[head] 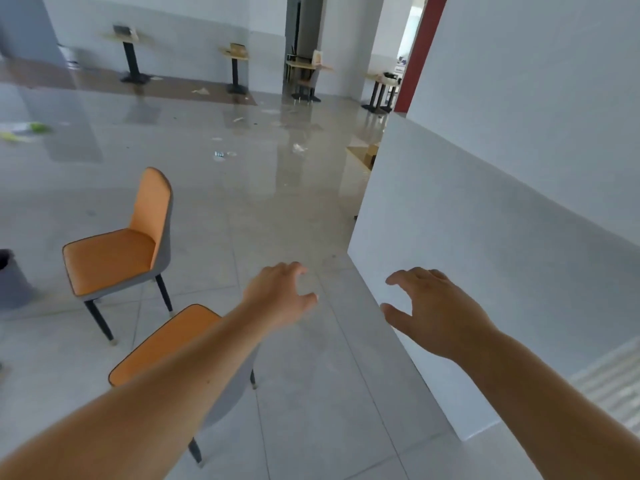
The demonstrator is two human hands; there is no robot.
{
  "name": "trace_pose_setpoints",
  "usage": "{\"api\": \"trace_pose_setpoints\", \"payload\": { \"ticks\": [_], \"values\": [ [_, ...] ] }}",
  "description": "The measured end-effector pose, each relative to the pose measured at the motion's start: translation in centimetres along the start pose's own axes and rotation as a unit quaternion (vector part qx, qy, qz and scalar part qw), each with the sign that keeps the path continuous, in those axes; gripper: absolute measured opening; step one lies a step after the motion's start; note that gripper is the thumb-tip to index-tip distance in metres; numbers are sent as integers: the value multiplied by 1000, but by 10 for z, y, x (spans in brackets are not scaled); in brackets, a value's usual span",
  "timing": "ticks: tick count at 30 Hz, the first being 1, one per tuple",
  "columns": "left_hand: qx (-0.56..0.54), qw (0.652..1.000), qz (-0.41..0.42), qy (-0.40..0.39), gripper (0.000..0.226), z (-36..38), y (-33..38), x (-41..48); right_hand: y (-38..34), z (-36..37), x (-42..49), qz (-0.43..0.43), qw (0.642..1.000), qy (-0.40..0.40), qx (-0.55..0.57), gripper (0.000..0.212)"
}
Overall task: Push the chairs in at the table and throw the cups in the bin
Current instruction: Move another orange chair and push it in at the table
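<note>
Two orange chairs with grey backs and dark legs stand on the tiled floor to my left. The farther chair [117,251] faces left, upright. The nearer chair [162,344] is partly hidden under my left forearm. My left hand [280,296] hovers over the floor to the right of the nearer chair, fingers apart, holding nothing. My right hand [436,313] is stretched out in front of a white wall, fingers spread and empty. A grey bin [12,278] shows at the left edge. No cups are visible, and no table stands close by.
A white partition wall [485,237] juts out on the right. Small pedestal tables [130,53] stand along the far wall. Litter [24,129] is scattered on the glossy floor in the distance.
</note>
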State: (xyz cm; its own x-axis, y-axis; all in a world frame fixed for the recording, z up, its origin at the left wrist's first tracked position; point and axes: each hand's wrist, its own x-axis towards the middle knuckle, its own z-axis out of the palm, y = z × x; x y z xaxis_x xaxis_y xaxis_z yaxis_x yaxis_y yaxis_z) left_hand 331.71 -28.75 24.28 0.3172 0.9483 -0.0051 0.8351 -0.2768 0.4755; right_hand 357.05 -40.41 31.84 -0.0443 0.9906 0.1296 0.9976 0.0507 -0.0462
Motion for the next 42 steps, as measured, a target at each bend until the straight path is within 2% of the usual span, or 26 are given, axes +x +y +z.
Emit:
{"api": "trace_pose_setpoints", "payload": {
  "ticks": [6,11,17,20,23,27,31,33,35,37,39,42],
  "values": [
    [11,991,-135,17,68,25,-11,36,44,46,102,-131,990,-32,34,55],
    [13,954,-298,31,73,36,-25,19,57,79,176,-253,962,-82,68,54],
    [2,894,-439,90,77,60,-46,-11,8,126,249,-360,919,-119,106,52],
    [-20,861,-498,100,75,81,-68,-21,-30,168,262,-414,888,-168,107,53],
    [-64,835,-537,96,77,108,-101,-20,-63,218,270,-462,854,-221,86,55],
    [-127,812,-567,56,73,153,-144,-3,-98,287,283,-483,825,-290,56,56],
    [-128,819,-559,-3,76,199,-178,17,-128,350,295,-516,790,-332,20,64],
    [-80,837,-541,-41,62,217,-187,22,-134,378,298,-516,773,-368,-19,65],
    [-32,842,-537,-40,47,229,-193,21,-134,399,298,-527,760,-373,-70,55],
    [-21,840,-541,-37,40,234,-196,18,-133,414,300,-554,754,-345,-71,37],
    [-39,826,-561,-46,35,234,-195,18,-133,423,304,-590,737,-327,-48,23],
    [-64,800,-596,-34,29,232,-189,29,-136,428,317,-633,704,-321,-31,18]
  ]
}}
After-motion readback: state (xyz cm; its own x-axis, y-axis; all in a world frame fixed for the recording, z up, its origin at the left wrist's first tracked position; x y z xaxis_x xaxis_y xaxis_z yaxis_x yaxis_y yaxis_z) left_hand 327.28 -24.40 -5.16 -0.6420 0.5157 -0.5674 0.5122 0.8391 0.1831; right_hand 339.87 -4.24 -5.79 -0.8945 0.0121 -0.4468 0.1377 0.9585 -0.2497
